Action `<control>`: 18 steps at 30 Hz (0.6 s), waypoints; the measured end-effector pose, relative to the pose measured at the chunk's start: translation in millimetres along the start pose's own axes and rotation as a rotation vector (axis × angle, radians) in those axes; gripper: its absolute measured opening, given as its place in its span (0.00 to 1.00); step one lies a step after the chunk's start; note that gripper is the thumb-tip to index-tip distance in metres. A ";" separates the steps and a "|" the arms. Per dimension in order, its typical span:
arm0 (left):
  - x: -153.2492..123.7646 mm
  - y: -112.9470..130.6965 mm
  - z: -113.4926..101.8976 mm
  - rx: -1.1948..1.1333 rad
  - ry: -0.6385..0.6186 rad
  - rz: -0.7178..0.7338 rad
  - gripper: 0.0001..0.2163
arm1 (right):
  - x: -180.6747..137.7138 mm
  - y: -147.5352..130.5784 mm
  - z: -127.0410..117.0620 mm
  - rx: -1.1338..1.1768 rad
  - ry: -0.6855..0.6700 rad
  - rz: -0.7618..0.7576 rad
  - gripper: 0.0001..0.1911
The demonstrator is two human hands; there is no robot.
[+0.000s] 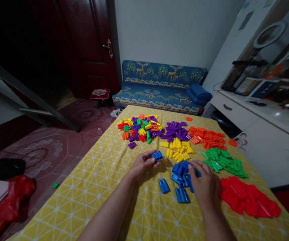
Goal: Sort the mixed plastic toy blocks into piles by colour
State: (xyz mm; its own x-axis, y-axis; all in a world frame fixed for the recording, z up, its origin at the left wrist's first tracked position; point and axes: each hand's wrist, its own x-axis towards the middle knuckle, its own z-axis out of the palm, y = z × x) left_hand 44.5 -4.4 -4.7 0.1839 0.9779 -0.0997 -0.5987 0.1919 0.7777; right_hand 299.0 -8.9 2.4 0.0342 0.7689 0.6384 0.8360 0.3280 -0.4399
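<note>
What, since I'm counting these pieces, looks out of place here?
A small green piece lies on the floor, odd because the green pile it resembles is up on the yellow tablecloth.

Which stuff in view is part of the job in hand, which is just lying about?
Likely in use:
blue piece in left hand
blue pile at right hand
mixed-colour pile
purple pile
yellow pile
orange pile
green pile
red pile

Likely just lying about:
red bag
shoes
stool
green piece on floor
</note>
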 end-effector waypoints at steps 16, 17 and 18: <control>1.1 1.0 0.5 0.715 0.123 0.342 0.15 | -13.7 -59.9 18.9 0.121 -0.124 -0.209 0.16; 3.9 6.1 -4.9 0.863 0.224 0.484 0.12 | -13.3 -57.4 16.8 0.045 -0.130 -0.205 0.15; 6.6 11.9 -11.5 1.001 0.310 0.612 0.11 | -13.3 -56.0 15.0 -0.017 -0.145 -0.203 0.15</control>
State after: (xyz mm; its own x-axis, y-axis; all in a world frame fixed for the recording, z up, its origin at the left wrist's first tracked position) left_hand 29.5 5.3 -3.2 -0.1951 0.8888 0.4147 0.3712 -0.3244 0.8700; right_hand 243.5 -29.3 9.0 -0.2133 0.7592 0.6150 0.8270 0.4755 -0.3001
